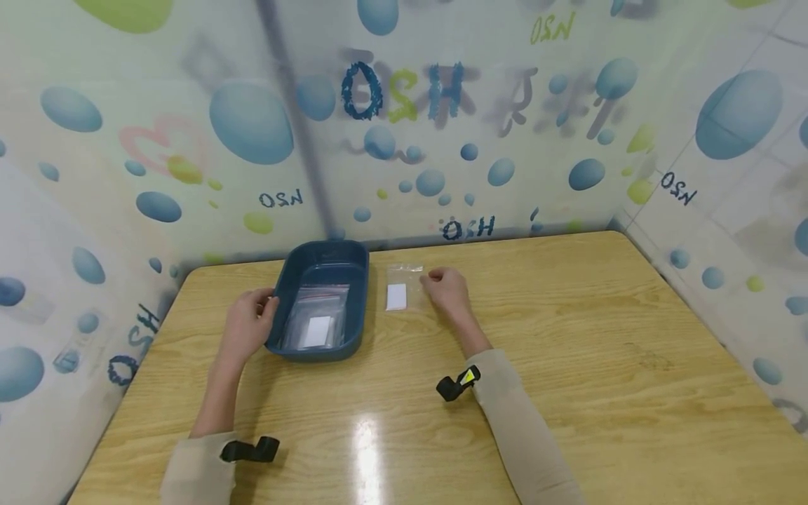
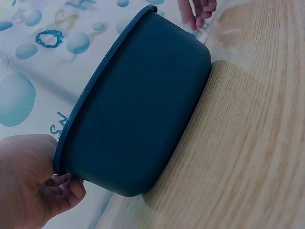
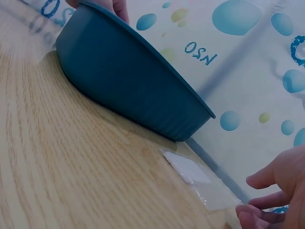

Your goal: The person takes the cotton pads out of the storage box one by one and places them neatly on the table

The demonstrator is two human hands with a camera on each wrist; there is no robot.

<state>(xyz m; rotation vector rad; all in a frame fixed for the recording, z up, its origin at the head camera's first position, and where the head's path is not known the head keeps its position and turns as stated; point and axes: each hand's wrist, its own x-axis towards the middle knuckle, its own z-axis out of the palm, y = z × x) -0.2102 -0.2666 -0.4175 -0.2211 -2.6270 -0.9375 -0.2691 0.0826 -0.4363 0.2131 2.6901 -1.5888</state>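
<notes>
A dark blue plastic tub (image 1: 362,301) stands on the table, with clear zip bags (image 1: 303,308) stacked inside it. The top bag shows a white card (image 1: 318,331). My left hand (image 1: 247,322) grips the tub's left rim, its thumb over the edge and fingers curled beneath, as the left wrist view shows. To the right of the tub lies a single clear zip bag (image 1: 413,280), flat, with a white card (image 1: 396,297) in its left part. My right hand (image 1: 449,293) is at this bag's right edge; thumb and fingers (image 3: 259,179) stand apart, fingertips close to the plastic.
The wooden table (image 1: 606,351) meets a patterned wall sheet (image 1: 505,140) just behind the tub and the bag. Black wrist cameras (image 1: 252,449) are strapped on both sleeves.
</notes>
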